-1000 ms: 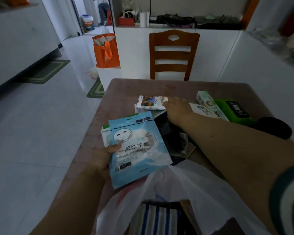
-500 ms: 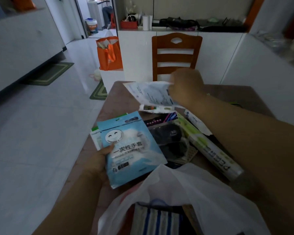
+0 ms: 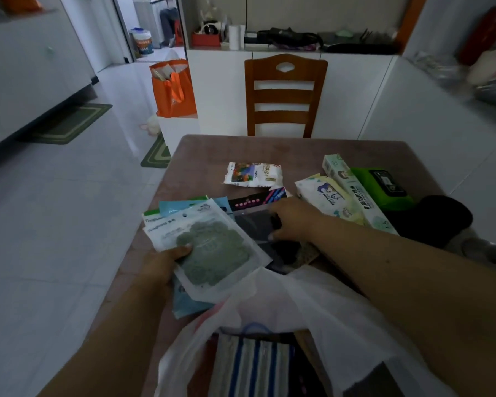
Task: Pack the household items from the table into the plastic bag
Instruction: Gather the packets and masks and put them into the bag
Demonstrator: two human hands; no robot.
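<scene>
My left hand holds a stack of flat packets, topped by a white pouch with a green pad over the blue glove packet. My right hand rests with fingers curled on a dark packet with a black header lying on the brown table. The white plastic bag gapes open at the near edge, with a striped cloth inside. Further back lie a small snack packet, a wipes pack, a long foil box and a green wipes pack.
A wooden chair stands at the table's far side against white cabinets. An orange tote bag sits on a white box to the left. A dark round object lies at the table's right edge. Tiled floor spreads to the left.
My right hand laid the white pouch it had lifted onto the stack in my left hand, covering the blue glove packet, then came down onto the dark packet.
</scene>
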